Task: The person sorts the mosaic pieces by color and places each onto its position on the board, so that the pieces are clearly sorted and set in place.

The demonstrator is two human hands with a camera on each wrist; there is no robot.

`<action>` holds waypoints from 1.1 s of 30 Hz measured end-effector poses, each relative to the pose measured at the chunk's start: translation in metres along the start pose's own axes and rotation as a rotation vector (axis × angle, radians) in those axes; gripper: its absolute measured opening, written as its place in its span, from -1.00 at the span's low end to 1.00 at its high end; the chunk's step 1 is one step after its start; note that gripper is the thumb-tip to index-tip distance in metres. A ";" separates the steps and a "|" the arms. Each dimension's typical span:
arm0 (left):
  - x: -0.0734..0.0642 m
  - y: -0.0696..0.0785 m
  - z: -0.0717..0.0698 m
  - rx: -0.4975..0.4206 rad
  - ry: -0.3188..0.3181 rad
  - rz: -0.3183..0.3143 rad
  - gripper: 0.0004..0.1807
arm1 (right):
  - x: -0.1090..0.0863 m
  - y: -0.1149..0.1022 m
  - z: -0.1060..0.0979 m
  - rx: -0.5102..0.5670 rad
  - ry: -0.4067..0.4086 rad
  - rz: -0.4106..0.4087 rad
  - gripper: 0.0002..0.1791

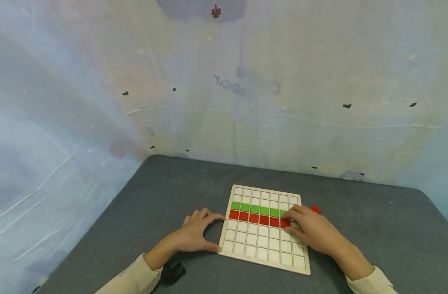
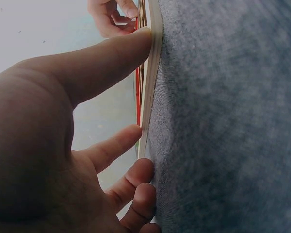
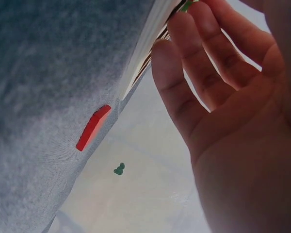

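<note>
A wooden grid board [image 1: 262, 263] lies on the grey table with a row of green tiles [image 1: 254, 209] and, just below it, a row of red tiles [image 1: 243, 216]. My left hand [image 1: 194, 232] is at the board's left side, thumb at the near corner and index finger farther up, both touching the edge. In the left wrist view its other fingers lie near the cloth. Over the right part of the board, my right hand [image 1: 316, 230] pinches a red tile [image 1: 285, 223] between thumb and fingers, at the right end of the red row.
A loose red tile [image 1: 314, 209] lies on the table just right of the board, also seen in the right wrist view. A black object [image 1: 174, 272] is by the left sleeve. Behind the grey table [image 1: 165, 183] hangs a pale sheet [image 1: 268, 94].
</note>
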State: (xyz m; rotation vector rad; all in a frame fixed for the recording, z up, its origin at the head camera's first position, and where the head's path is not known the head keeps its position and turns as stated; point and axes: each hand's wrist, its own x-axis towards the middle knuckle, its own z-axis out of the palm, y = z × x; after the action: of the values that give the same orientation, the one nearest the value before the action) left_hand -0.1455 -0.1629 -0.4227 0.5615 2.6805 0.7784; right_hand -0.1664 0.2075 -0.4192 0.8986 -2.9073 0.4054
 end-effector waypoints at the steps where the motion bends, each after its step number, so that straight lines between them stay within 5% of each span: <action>1: 0.000 0.000 0.000 0.001 0.001 0.001 -0.11 | 0.000 0.000 0.000 0.001 0.001 0.001 -0.72; 24: 0.002 -0.004 0.001 -0.007 -0.007 -0.009 -0.09 | -0.001 0.005 0.000 0.064 0.003 -0.077 -0.71; 33: 0.003 -0.006 0.001 -0.006 -0.010 -0.003 -0.09 | -0.004 0.024 -0.011 0.106 0.012 -0.081 -0.69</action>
State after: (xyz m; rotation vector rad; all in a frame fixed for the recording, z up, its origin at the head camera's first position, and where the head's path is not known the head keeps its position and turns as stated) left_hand -0.1491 -0.1657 -0.4269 0.5581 2.6683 0.7804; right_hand -0.1771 0.2320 -0.4148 1.0209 -2.8497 0.5614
